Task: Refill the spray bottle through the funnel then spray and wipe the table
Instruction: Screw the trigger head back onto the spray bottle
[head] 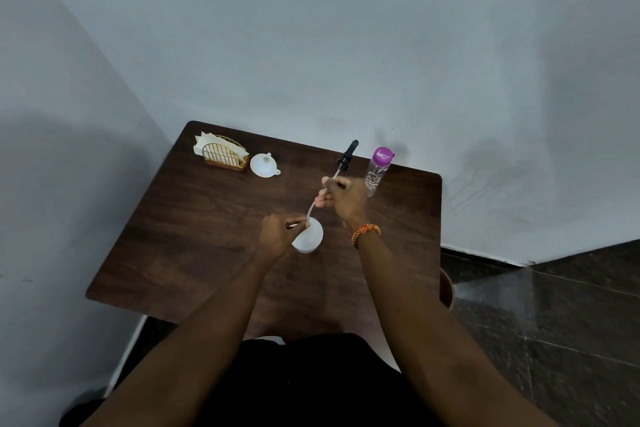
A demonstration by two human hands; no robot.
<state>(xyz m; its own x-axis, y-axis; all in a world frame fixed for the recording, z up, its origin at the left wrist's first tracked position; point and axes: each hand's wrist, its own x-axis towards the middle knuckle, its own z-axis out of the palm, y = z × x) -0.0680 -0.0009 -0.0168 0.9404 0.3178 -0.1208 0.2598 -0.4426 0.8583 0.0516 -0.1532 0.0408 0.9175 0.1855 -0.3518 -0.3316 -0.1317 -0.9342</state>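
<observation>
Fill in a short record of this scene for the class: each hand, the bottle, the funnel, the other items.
left hand: grips the white spray bottle at its neck
right hand: holds the black spray head by its dip tube, lifted above the bottle
funnel: upside down on the table, unused
water bottle: purple cap on
napkin holder: far left corner

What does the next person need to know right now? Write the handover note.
Left hand: grips the white spray bottle at its neck, upright mid-table.
Right hand: grip on the black sprayer head, lifted clear; its dip tube still reaches down to the bottle mouth.
Funnel: upside down, far left, beside the napkin holder.
Purple-capped water bottle: far right, closed.
Done: sprayer off.
Left: set funnel in, pour, recap, spray, wipe.
</observation>
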